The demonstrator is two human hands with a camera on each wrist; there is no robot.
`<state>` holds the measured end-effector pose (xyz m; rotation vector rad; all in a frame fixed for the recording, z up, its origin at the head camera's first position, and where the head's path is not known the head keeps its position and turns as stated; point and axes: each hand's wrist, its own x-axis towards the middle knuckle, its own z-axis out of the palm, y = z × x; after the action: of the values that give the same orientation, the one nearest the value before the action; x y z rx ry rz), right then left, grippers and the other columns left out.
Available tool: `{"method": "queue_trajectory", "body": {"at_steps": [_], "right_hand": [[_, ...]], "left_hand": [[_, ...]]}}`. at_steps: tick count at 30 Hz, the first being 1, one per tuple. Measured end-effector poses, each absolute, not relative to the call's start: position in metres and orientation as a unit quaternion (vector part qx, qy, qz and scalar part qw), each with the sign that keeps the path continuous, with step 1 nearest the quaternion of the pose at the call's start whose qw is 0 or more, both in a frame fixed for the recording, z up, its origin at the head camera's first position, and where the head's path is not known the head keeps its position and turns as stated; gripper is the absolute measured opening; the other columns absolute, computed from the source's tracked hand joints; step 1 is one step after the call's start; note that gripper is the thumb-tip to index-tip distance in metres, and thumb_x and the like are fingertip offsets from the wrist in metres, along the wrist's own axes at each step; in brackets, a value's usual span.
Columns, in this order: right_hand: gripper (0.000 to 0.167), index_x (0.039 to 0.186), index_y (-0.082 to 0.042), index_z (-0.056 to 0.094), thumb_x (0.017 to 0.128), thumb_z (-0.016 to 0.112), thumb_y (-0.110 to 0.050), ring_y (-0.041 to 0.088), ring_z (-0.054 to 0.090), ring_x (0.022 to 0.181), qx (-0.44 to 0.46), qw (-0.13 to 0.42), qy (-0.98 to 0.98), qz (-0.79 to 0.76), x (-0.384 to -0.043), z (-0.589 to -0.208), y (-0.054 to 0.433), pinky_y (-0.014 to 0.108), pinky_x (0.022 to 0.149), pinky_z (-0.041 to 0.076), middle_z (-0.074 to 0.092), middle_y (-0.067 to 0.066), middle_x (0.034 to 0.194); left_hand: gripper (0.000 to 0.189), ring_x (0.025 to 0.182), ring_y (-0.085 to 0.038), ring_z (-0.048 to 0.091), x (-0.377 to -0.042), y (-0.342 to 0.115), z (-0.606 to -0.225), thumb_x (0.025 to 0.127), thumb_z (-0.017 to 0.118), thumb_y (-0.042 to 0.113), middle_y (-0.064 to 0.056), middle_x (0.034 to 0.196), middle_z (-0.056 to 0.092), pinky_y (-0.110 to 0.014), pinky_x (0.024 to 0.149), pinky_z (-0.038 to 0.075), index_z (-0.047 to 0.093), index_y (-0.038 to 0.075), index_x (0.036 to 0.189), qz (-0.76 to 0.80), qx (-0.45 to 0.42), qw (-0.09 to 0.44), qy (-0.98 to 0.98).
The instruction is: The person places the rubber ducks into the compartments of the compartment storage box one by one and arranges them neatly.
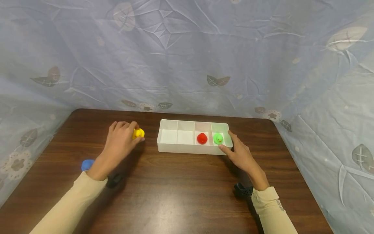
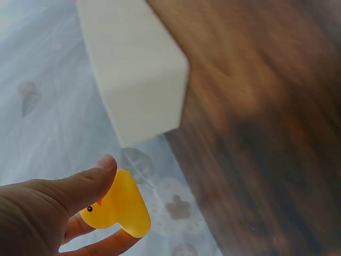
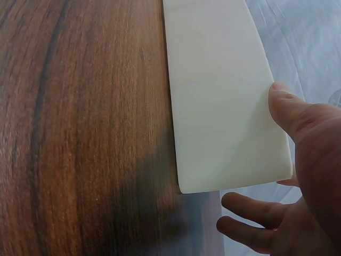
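Between thumb and fingers, my left hand (image 1: 121,139) pinches a yellow rubber duck (image 1: 138,133), left of a white divided box (image 1: 175,148). In the left wrist view the yellow duck (image 2: 128,205) shows clearly, held above the table near the box's end. My right hand (image 1: 241,154) touches the box's right end, its thumb at the front rim and its fingers around the end wall. A green rubber duck (image 1: 218,138) sits in the rightmost compartment. A red rubber duck (image 1: 202,138) sits in the one beside it. The two left compartments hold nothing.
A blue toy (image 1: 87,164) lies on the brown wooden table (image 1: 169,195), partly hidden by the left wrist. Patterned pale cloth (image 1: 187,65) hangs behind the table and along its sides. A dark strap (image 1: 243,190) is on the right wrist.
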<state>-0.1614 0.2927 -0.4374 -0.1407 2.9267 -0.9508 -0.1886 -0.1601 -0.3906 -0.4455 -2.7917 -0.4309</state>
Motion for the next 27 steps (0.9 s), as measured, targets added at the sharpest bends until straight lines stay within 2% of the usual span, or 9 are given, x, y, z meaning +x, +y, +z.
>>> {"method": "queue_trajectory", "body": {"at_steps": [8,16,23,27], "right_hand": [[0.089,0.17,-0.003,0.016,0.108,0.057,-0.052,0.053,0.029,0.159,-0.048,0.03,0.949,-0.31,-0.164,-0.434,0.292,0.081,0.124,0.02,0.027,0.031,0.173],[0.088,0.17,-0.002,0.016,0.108,0.058,-0.05,0.052,0.03,0.159,-0.049,0.029,0.949,-0.31,-0.162,-0.435,0.291,0.081,0.123,0.02,0.028,0.031,0.172],[0.089,0.17,-0.004,0.016,0.108,0.057,-0.052,0.053,0.03,0.158,-0.046,0.031,0.949,-0.31,-0.16,-0.434,0.291,0.076,0.124,0.029,0.028,0.031,0.172],[0.089,0.17,-0.005,0.016,0.108,0.057,-0.053,0.053,0.03,0.159,-0.044,0.031,0.949,-0.312,-0.16,-0.435,0.291,0.075,0.124,0.03,0.027,0.03,0.173]], "left_hand": [[0.045,0.127,-0.051,0.061,-0.197,-0.139,-0.379,0.089,0.088,0.03,-0.025,0.115,0.076,-0.073,0.123,0.032,0.065,0.003,0.117,-0.17,-0.161,0.135,-0.963],[0.043,0.127,-0.049,0.061,-0.2,-0.122,-0.373,0.089,0.088,0.03,-0.023,0.118,0.076,-0.071,0.125,0.031,0.065,0.006,0.117,-0.171,-0.172,0.131,-0.961],[0.044,0.129,-0.046,0.06,-0.202,-0.102,-0.371,0.09,0.088,0.032,-0.019,0.124,0.076,-0.068,0.127,0.03,0.066,0.008,0.12,-0.175,-0.183,0.118,-0.96],[0.046,0.129,-0.045,0.061,-0.201,-0.089,-0.372,0.09,0.088,0.034,-0.017,0.124,0.077,-0.068,0.127,0.031,0.066,0.008,0.121,-0.171,-0.197,0.118,-0.958]]}}
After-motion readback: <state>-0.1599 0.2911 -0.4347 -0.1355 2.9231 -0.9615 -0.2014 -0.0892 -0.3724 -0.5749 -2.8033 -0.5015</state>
